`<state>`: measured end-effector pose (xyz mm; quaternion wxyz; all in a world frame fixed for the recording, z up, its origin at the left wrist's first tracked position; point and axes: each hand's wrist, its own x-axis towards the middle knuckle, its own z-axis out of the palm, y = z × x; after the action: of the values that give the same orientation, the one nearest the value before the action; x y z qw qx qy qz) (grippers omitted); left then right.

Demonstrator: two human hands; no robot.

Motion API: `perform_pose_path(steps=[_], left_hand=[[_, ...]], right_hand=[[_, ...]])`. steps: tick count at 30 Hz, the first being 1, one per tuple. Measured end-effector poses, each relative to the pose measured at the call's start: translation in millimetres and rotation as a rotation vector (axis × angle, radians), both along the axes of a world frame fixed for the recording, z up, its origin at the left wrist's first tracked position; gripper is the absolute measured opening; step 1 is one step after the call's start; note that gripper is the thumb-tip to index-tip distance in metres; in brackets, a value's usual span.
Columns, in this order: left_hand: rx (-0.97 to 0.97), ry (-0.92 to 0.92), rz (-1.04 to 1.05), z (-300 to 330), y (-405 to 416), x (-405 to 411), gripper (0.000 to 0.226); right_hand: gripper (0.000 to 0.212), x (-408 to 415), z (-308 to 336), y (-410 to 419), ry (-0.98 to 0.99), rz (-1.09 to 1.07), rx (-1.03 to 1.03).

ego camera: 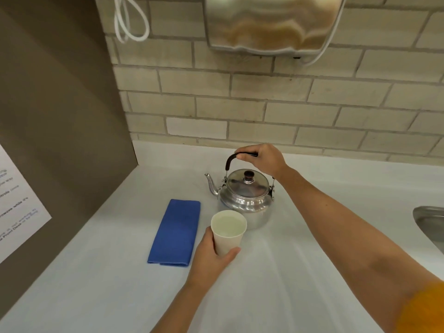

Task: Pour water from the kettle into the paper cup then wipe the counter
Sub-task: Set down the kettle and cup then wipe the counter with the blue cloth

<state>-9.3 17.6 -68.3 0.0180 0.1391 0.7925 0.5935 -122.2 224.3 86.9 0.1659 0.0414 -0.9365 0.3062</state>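
Leftmost on the white counter [101, 272], a folded blue cloth [175, 233] lies flat, untouched, just beside the cup. Next, the left hand [211, 258] wraps the lower wall of the white paper cup [228, 233], thumb on one side and fingers on the other; the cup appears to hold water near its rim. Judgement: thin paper wall, soft and easily crushed, so a light hold low on the body suits it, and any tilt would spill. Behind the cup, the polished steel kettle [246, 195] stands upright on the counter, lid on, spout facing left. The right hand [262, 159] closes over its black arched handle [231, 159]. Judgement: metal body rigid, slick, heavier if full; the handle top is the safe hold. Far right, a steel sink edge [430, 221] shows.
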Motion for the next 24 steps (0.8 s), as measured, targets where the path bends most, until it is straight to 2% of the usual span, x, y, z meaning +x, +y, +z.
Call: perform_pose_path(steps=[4, 7, 9, 11, 14, 17, 20, 24], left_hand=[[0.006, -0.023, -0.032, 3.2, -0.1, 0.2, 0.065], [-0.029, -0.053, -0.075, 10.2, -7.2, 4.4, 0.073], [-0.094, -0.041, -0.106, 14.7, -19.9, 10.4, 0.082], [-0.168, -0.013, -0.130, 19.4, -39.1, 17.1, 0.086], [-0.185, 0.060, -0.172, 31.9, -69.5, 17.7, 0.074], [-0.229, 0.169, -0.158, 42.7, -88.4, -4.9, 0.059], [-0.480, 0.246, -0.094, 46.1, -84.7, -48.9, 0.045], [-0.988, 0.222, -0.156, 30.1, -63.5, -86.1, 0.049]], right_hand=[[0.033, 4.2, 1.0, 2.1, 0.025, -0.009, 0.092], [0.046, 25.3, 3.9, -2.8, 0.175, -0.091, 0.255], [0.045, 52.7, -1.3, -6.8, 0.300, -0.150, 0.212], [0.040, 88.3, -19.8, -10.5, 0.333, -0.178, 0.130], [0.035, 143.0, -67.0, -12.5, 0.218, -0.193, 0.146], [0.034, 188.2, -113.3, -13.7, -0.050, -0.214, 0.211], [0.038, 217.3, -145.7, -15.5, -0.166, -0.299, 0.283], [0.040, 227.0, -156.0, -19.5, -0.187, -0.354, 0.333]])
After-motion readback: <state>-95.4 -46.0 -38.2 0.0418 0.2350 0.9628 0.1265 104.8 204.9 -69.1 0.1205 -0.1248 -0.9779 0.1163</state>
